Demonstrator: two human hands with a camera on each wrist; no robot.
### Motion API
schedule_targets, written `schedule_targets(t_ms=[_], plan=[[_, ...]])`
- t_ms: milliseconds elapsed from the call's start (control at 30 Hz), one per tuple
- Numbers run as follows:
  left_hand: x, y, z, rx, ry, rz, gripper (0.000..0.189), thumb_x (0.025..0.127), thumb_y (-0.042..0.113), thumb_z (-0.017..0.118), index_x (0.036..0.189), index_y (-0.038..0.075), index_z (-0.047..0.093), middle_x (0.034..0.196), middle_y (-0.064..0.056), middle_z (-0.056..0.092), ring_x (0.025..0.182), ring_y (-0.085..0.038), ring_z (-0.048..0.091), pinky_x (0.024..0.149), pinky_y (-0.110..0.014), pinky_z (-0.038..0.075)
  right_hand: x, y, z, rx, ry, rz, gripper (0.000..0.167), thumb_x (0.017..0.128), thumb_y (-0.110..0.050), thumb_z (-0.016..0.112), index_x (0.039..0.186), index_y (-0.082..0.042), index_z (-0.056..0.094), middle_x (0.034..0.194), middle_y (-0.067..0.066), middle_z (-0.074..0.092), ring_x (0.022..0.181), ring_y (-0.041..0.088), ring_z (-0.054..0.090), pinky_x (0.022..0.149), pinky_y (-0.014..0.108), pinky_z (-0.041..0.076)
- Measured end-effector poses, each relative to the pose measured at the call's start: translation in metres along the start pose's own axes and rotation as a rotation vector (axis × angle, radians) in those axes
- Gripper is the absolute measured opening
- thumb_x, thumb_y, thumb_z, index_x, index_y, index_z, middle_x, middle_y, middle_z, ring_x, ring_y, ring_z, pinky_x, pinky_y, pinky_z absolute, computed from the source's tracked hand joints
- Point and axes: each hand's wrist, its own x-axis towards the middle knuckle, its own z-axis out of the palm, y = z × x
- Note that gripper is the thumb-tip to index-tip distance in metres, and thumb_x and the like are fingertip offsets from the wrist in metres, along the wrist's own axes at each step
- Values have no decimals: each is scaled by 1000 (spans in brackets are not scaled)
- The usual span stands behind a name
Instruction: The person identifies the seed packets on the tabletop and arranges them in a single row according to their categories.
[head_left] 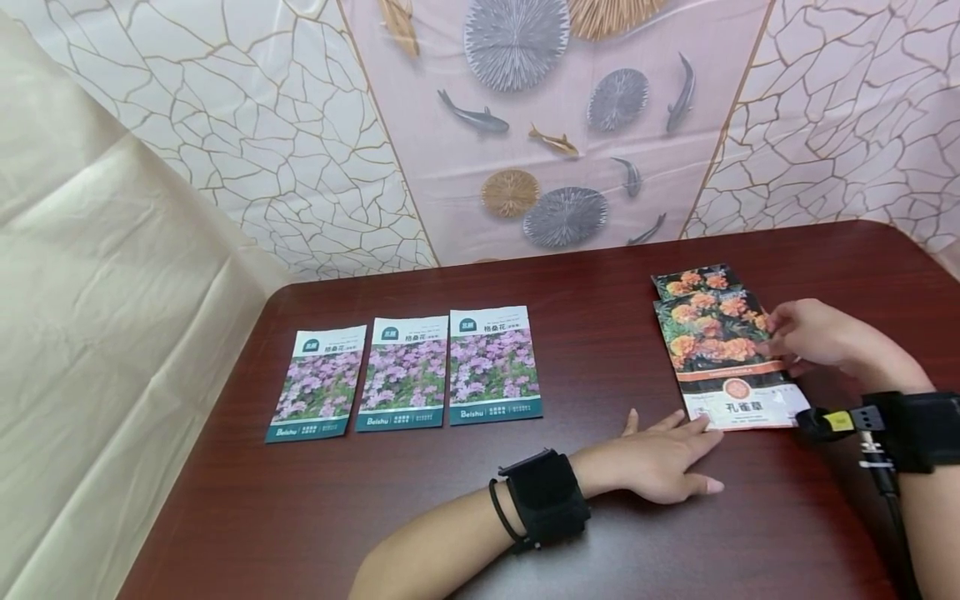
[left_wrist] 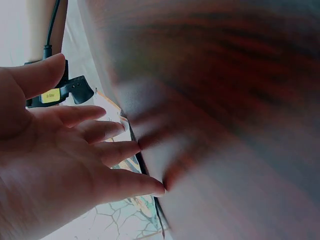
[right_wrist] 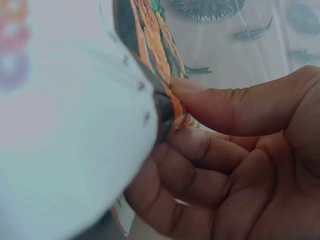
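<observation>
An orange-flower seed packet [head_left: 722,333] lies at the right of the table, its white lower part toward me. Another orange-flower packet [head_left: 696,280] peeks out from beneath its far end. My right hand [head_left: 813,335] pinches the upper packet's right edge; the right wrist view shows thumb and curled fingers on the packet edge [right_wrist: 172,105]. Spread and nearly straight, the fingers of my left hand [head_left: 663,462] reach the packet's near left corner. In the left wrist view, the left hand's [left_wrist: 65,160] fingertips meet the tabletop by the packet.
Three purple-flower seed packets [head_left: 318,383] [head_left: 402,375] [head_left: 495,365] stand in a row flat on the left half of the dark red table [head_left: 600,333]. A patterned cloth [head_left: 420,192] hangs behind the table, and a cream cloth [head_left: 112,292] covers the left side. Each wrist wears a black strap.
</observation>
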Motion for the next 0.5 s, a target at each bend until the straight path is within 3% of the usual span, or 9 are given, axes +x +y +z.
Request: schedule_targets(t_ms=[233,500], plan=[[-6,-3,-1,16,13,21,59,91,55,38,144,40,15,148,21,5,133,1,0,109,-43,8,0,4,-1,64,2,-40,19,86,7,45,100,15,34,77,6,58,62,19,52,55,36,48],[-22,-12,-9,27,110,42,61,92,54,38,145,35,17,149,16,8,135,-2,-1,108,-46,7,1,5,-2,146,4,-72,22,88,3,49,103,11,34,80,8,56,71,14,57,63,35,51]])
